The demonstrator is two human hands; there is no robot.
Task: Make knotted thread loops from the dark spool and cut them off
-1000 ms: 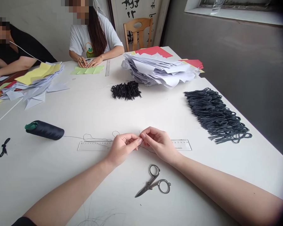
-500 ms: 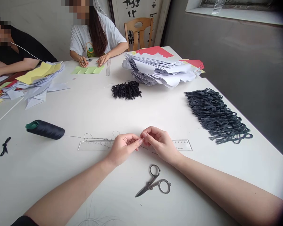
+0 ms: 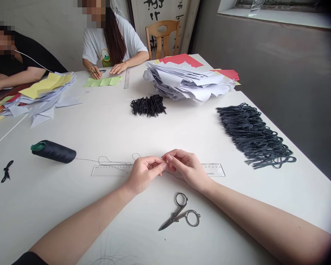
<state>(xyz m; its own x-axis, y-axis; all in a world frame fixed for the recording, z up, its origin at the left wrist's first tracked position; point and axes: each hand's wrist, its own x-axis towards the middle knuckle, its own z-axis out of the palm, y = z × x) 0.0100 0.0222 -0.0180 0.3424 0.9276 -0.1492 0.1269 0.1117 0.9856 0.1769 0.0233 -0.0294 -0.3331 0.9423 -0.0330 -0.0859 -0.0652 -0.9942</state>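
White bench (image 3: 105, 125): left hand (image 3: 143, 175) and right hand (image 3: 189, 171) pinch dark thread (image 3: 86, 159).
I judge it light, limp, snag-prone; best pinched clear of its loops.

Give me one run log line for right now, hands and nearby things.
left hand: pinching thread; right hand: pinching thread; ruler: beneath both hands; scissors: on table; spool: on its side

Tiny scale numbers (image 3: 110, 167) and blurred lettering (image 3: 210, 173) mark the clear ruler (image 3: 220, 170); black brush characters (image 3: 155, 16) mark the pale panel (image 3: 168, 9).
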